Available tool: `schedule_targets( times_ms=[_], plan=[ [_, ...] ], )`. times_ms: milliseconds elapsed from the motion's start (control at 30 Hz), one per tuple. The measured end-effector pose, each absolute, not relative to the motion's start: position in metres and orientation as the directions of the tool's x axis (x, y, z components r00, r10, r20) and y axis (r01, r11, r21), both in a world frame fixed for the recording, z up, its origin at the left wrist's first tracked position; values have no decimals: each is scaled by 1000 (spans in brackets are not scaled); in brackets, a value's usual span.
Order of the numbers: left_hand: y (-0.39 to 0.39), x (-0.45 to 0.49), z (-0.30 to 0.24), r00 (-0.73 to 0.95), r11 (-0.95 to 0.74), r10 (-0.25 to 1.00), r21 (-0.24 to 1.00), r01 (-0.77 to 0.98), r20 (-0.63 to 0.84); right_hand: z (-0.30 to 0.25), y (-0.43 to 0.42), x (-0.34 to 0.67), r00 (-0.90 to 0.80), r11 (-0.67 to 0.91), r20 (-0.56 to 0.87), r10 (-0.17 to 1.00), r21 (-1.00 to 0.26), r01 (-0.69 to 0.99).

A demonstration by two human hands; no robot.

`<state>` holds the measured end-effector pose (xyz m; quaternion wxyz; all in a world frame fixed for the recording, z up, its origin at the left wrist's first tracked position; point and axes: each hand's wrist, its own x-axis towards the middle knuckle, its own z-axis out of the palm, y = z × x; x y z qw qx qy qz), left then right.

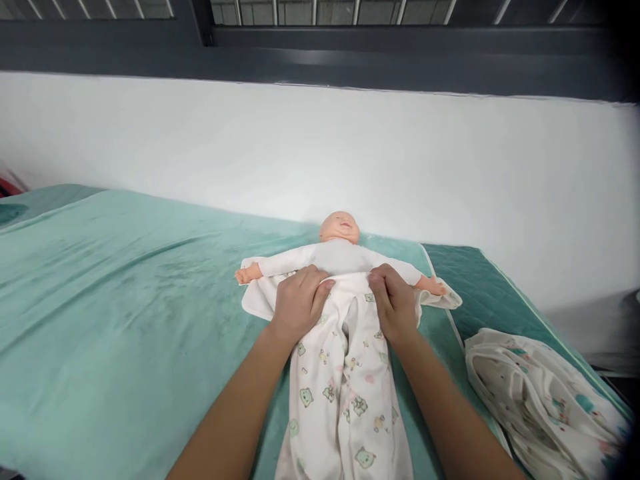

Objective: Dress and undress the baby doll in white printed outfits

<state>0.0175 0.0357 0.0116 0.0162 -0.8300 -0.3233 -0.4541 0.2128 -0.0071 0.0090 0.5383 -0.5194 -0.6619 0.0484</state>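
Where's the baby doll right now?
The doll lies on the green cover near the middle of the head view, its head toward the white wall. The left hand and right hand hold patterned pants at its waist.

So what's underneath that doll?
A white cloth peeks out below the outstretched arms of the doll, and green bedding spreads around it. Whatever lies directly under the torso is covered, so I can't tell.

White pants [367, 400] — bear-printed — reach the doll's [340, 237] waist.
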Motion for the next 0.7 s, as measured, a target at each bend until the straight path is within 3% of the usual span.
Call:
schedule_targets(
  times_ms=[167, 500, 700],
  plan=[
    [36, 16, 19, 358, -763, 593, 362, 535, 721, 14, -2, 217, -11, 521, 670, 742, -566, 639],
    [38, 19, 19, 408, -785, 584, 359, 505, 702, 16, -1, 219, -132, 505, 684, 718, -380, 775],
    [41, 20, 22, 469, -798, 571, 323, 508, 674, 14, -5, 218, -116, 518, 750, 651, -328, 790]
  ],
)
